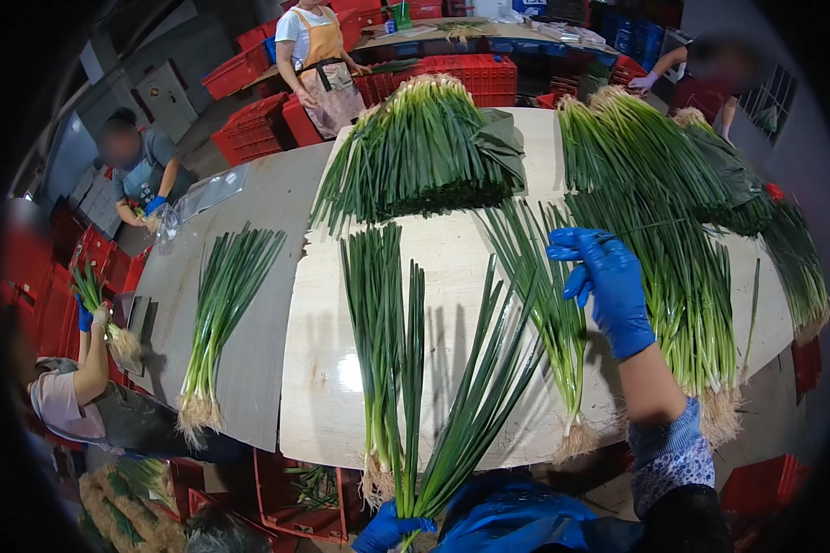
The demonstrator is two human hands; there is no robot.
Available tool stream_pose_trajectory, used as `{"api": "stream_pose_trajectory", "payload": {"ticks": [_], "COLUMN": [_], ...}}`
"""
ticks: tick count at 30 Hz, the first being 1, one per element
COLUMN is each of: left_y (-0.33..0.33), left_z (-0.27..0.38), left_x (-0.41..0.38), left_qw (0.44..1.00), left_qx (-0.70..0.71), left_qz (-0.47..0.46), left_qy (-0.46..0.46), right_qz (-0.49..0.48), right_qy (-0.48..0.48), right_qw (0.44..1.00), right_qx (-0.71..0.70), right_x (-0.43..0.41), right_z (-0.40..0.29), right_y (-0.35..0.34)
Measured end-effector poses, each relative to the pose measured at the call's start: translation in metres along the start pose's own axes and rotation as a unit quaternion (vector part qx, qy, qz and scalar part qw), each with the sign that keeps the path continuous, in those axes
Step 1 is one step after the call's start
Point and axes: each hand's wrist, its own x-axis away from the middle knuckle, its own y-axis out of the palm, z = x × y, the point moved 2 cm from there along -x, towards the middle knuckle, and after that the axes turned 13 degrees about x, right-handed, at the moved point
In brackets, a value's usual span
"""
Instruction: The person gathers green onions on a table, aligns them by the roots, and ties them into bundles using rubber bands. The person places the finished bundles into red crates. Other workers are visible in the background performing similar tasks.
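Observation:
At the bottom edge, my left hand (387, 529) in a blue glove grips a bunch of green onions (456, 422) near its lower stems. The leaves fan upward over the table, and the root ends are out of sight. My right hand (602, 283), also gloved in blue, hovers over the right part of the table with its fingers bent. A thin green leaf (657, 225) runs off beside its knuckles; whether the fingers pinch it is unclear. Under and left of that hand lies a small bunch with roots (560, 345). Another rooted bunch (377, 332) lies just beyond my left hand.
Large onion heaps (422, 145) (636, 145) cover the table's (318, 408) far side, and a long pile (692, 311) lies right. A separate bunch (225, 318) rests on the left board. Co-workers stand left and beyond. Red crates (304, 498) sit below the near edge.

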Motion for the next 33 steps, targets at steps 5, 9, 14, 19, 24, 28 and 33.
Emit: {"api": "stream_pose_trajectory", "payload": {"ticks": [5, 9, 14, 19, 24, 28, 33], "left_y": [0.002, -0.002, -0.005, -0.022, -0.023, -0.019, -0.024], "left_z": [0.003, 0.000, 0.002, -0.007, -0.009, -0.005, -0.009], "left_x": [0.001, -0.001, -0.002, -0.007, -0.011, -0.010, -0.010], "left_qw": [0.998, 0.996, 0.995, 0.995, 0.996, 0.996, 0.994], "left_qx": [0.056, 0.082, 0.093, 0.091, 0.075, 0.074, 0.090], "left_qz": [-0.022, -0.030, -0.017, -0.017, -0.019, -0.011, -0.007], "left_qy": [-0.006, 0.013, -0.008, -0.033, -0.047, -0.047, -0.060], "right_qz": [0.043, -0.116, -0.259, -0.198, -0.247, -0.314, -0.308], "right_qy": [0.108, 0.185, 0.232, 0.225, 0.254, 0.235, 0.256], "right_qw": [0.992, 0.972, 0.918, 0.934, 0.907, 0.874, 0.884], "right_qx": [-0.054, -0.086, -0.189, -0.196, -0.227, -0.285, -0.243], "right_x": [0.005, 0.047, 0.068, 0.049, 0.045, 0.041, 0.038], "right_z": [0.033, 0.076, 0.099, 0.078, 0.097, 0.099, 0.093], "right_y": [-0.040, -0.019, 0.021, 0.039, 0.059, 0.069, 0.073]}}
